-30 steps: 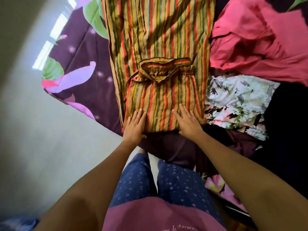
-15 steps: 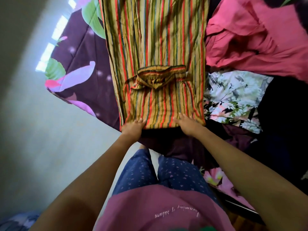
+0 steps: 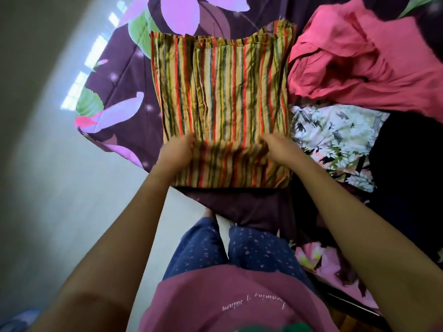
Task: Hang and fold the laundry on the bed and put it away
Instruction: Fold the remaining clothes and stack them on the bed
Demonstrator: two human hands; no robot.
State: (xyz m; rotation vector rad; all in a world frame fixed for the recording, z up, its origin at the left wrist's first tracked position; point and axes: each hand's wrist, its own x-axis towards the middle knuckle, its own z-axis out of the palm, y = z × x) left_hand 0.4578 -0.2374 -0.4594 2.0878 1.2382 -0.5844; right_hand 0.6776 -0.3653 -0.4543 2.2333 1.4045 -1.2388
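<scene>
Floor (image 3: 48, 188) on the far left, then the purple flowery bedspread (image 3: 124, 87), with my left hand (image 3: 177, 152) curled onto the near fold of the striped garment (image 3: 223, 92), which lies flat at the bed's edge right in front of me. My right hand (image 3: 280, 149) grips that same fold on the other side. Just beside it there's a white floral piece (image 3: 335, 140), with a crumpled pink one (image 3: 359, 63) above that.

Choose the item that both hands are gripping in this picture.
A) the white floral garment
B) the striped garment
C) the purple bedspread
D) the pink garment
B: the left hand and the right hand each grip the raised fold of the striped garment, near its end closest to the person; the other items lie untouched.
</scene>
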